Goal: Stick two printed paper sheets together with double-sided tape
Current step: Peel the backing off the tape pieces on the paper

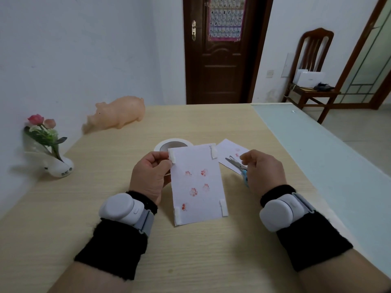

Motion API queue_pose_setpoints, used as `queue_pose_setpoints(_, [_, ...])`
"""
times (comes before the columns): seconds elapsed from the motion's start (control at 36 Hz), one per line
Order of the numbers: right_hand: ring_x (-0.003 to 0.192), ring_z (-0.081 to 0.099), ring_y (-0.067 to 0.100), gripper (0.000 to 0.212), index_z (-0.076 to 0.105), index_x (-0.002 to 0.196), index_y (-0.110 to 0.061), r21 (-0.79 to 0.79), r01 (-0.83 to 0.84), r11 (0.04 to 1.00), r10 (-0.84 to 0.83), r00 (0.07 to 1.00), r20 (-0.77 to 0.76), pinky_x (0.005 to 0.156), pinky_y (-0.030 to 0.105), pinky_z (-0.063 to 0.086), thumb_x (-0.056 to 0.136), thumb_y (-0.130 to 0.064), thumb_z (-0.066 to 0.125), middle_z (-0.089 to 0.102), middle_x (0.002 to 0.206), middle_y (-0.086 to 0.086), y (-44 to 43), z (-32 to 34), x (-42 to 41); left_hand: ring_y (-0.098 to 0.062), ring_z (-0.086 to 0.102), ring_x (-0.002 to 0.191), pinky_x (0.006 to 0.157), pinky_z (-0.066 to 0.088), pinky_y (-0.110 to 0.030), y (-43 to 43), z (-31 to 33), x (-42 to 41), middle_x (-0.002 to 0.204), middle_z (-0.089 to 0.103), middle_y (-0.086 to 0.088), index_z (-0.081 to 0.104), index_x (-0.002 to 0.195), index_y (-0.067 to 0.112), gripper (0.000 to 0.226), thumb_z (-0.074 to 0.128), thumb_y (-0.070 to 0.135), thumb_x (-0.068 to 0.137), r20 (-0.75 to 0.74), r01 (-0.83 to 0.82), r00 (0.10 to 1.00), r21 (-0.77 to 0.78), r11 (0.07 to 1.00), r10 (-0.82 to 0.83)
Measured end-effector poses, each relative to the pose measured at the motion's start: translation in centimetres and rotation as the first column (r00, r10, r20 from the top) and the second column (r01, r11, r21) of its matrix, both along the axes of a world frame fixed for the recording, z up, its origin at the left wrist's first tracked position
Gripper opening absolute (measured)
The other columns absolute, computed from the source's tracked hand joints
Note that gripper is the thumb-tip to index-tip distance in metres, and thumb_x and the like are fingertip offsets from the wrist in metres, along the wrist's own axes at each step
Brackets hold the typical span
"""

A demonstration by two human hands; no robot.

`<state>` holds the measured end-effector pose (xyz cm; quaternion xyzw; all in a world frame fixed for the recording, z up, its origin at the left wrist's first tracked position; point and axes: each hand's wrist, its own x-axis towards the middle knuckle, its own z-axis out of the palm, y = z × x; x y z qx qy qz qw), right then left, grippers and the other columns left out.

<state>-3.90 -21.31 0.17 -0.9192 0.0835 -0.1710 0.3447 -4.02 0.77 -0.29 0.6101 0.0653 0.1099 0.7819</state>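
Left hand point(149, 176) pinched one of four tape pieces point(171, 156) on sheet point(197, 199); right hand point(263, 173) gripped scissors point(236, 163); second sheet point(228, 149) lay at two o'clock.

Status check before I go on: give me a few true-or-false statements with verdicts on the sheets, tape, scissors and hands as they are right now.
1. The front sheet has tape pieces at all four corners. True.
2. The left hand holds the scissors. False: the right hand grips them, while the left hand pinches the front sheet at its top-left corner.
3. The tape roll lies on the table just beyond the front sheet. True.
4. The second sheet is already stuck onto the front sheet. False: it lies flat on the table to the right, behind the scissors, not joined to the front sheet.
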Motion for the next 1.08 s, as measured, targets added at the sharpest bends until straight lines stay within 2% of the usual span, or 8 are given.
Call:
queue_pose_setpoints(0.11, [0.081,0.054,0.024,0.029,0.067,0.072,-0.013,-0.035,0.010,0.999,-0.010,1.000,0.013,0.064,0.024,0.029,0.085,-0.001,0.044,0.066,0.083,0.006,-0.1,0.2,-0.1,-0.007,0.060,0.051,0.049,0.051,-0.021,0.0,0.0,0.0,0.059,0.066,0.008,0.060,0.079,0.012,0.023,0.051,-0.007,0.086,0.004,-0.001,1.000,-0.003,1.000,0.001])
queue_pose_setpoints(0.19, [0.074,0.057,0.029,0.023,0.066,0.069,-0.002,-0.052,0.032,0.998,-0.030,0.999,0.036,0.062,0.029,0.036,0.084,-0.009,0.049,0.068,0.076,0.012,-0.2,0.3,0.1,-0.006,0.059,0.049,0.048,0.050,-0.019,0.0,0.0,0.0,0.057,0.066,0.009,0.060,0.079,0.012,0.023,0.051,-0.008,0.086,0.004,0.000,1.000,-0.010,1.000,0.000])
queue_pose_setpoints(0.28, [0.066,0.054,0.031,0.044,0.064,0.068,0.004,-0.016,0.023,1.000,-0.022,0.998,0.052,0.062,0.032,0.040,0.078,-0.032,0.041,0.065,0.068,0.018,0.2,0.5,-0.2,-0.006,0.059,0.049,0.047,0.050,-0.019,-0.1,0.0,0.1,0.057,0.065,0.009,0.059,0.079,0.013,0.024,0.050,-0.008,0.086,0.003,0.006,1.000,-0.017,1.000,-0.006])
queue_pose_setpoints(0.39, [0.079,0.060,0.031,0.056,0.069,0.085,0.001,0.000,-0.039,0.999,0.039,0.999,0.001,0.074,0.035,0.047,0.080,-0.041,0.031,0.069,0.076,0.016,0.4,0.4,-0.3,-0.006,0.060,0.050,0.048,0.050,-0.020,0.0,0.0,0.1,0.058,0.066,0.008,0.059,0.079,0.012,0.023,0.050,-0.008,0.086,0.007,0.009,1.000,-0.015,1.000,-0.009])
queue_pose_setpoints(0.5, [0.088,0.064,0.022,0.035,0.065,0.115,-0.019,0.048,-0.108,0.993,0.108,0.994,-0.003,0.090,0.036,0.049,0.088,-0.007,0.045,0.070,0.108,-0.002,0.4,-0.2,-0.2,-0.007,0.060,0.051,0.050,0.051,-0.021,0.1,-0.1,0.1,0.058,0.066,0.008,0.059,0.079,0.013,0.023,0.051,-0.008,0.086,0.008,0.014,1.000,-0.016,1.000,-0.014])
queue_pose_setpoints(0.61, [0.094,0.063,0.013,0.027,0.069,0.104,-0.019,0.026,-0.057,0.998,0.055,0.996,0.065,0.077,0.012,0.036,0.087,-0.007,0.054,0.072,0.095,-0.006,0.2,-0.2,-0.2,-0.008,0.060,0.051,0.049,0.051,-0.022,0.1,-0.1,0.2,0.059,0.066,0.007,0.060,0.079,0.013,0.023,0.051,-0.007,0.086,0.008,0.015,1.000,-0.017,1.000,-0.015])
queue_pose_setpoints(0.72, [0.078,0.053,0.009,0.016,0.069,0.097,-0.022,0.010,-0.032,0.999,0.031,0.996,0.085,0.060,0.014,0.029,0.081,-0.023,0.068,0.063,0.086,-0.010,-0.1,-0.1,0.0,-0.007,0.061,0.051,0.048,0.050,-0.021,0.1,0.0,0.1,0.060,0.066,0.007,0.060,0.080,0.013,0.023,0.051,-0.008,0.086,0.010,0.016,1.000,-0.023,1.000,-0.015])
queue_pose_setpoints(1.08, [0.087,0.060,0.009,0.023,0.066,0.109,-0.020,0.232,-0.279,0.932,0.260,0.959,0.109,0.078,0.016,0.041,0.088,-0.017,0.061,0.067,0.090,-0.011,1.7,-0.2,-0.4,-0.011,0.066,0.062,0.058,0.056,-0.025,-0.3,0.3,-0.3,0.068,0.069,0.002,0.059,0.081,0.011,0.022,0.052,-0.008,0.087,0.028,0.120,0.993,-0.082,0.989,-0.118])
